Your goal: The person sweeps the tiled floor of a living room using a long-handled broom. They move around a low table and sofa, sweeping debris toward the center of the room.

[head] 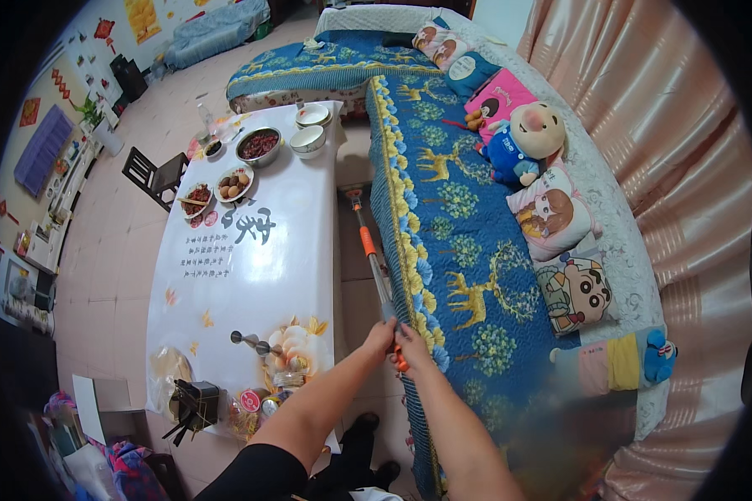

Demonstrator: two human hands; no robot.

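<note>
Both my hands grip the handle of a long-handled floor-cleaning tool [376,275], which has a metal pole with orange and grey parts. My left hand [381,338] closes around the grey section. Just beside and slightly below it, my right hand [413,352] holds the handle near its orange end [401,362]. The pole reaches away from me through the gap between the table and the sofa. At its far end, a flat head [353,188] rests low on the tiled floor [358,300]; whether it is a mop or a broom, I cannot tell.
Left of the gap stands a long table [288,263] with bowls [308,141], a metal basin of food [259,146] and plates. A sofa [451,232] with a blue cover lines the right, bearing cushions and a plush pig [526,141]. A dark chair [156,175] stands beyond the table.
</note>
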